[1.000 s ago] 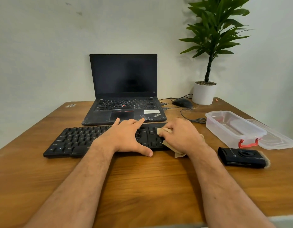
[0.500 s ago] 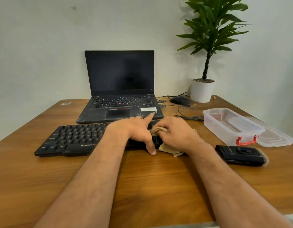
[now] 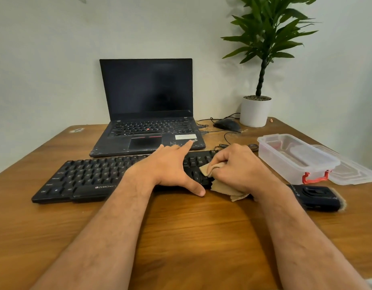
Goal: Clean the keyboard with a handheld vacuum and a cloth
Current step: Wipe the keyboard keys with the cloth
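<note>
The right hand (image 3: 237,168) has its fingers (image 3: 220,159) curled tight around a tan cloth (image 3: 214,170), bunched and pressed down on the right end of the black keyboard (image 3: 86,176), with a loose flap of it spilling over the keyboard's near edge onto the tabletop (image 3: 181,237). Just to its left, the left hand (image 3: 168,170) lies flat across the keys with fingers straight and spread, the forefinger pointing up toward the laptop (image 3: 147,114) and the thumb hooked over the keyboard's front edge, touching the wood. The two hands sit close, a narrow strip of keys showing between them. The keyboard runs across the middle of the frame, its far edge near the laptop's front lip. At the right, the dark handheld vacuum (image 3: 319,197) lies on the tabletop just beside the right wrist, its bristled end pointing to the frame's right edge. Above it stands a clear plastic box (image 3: 294,158) with a red latch, its lid (image 3: 352,170) lying beside it close to the tabletop's right edge. A mouse (image 3: 227,124) and a potted plant (image 3: 256,109) fill the far right corner. Bare wood lies open in the lower frame between the forearms and to the left of the keyboard.
</note>
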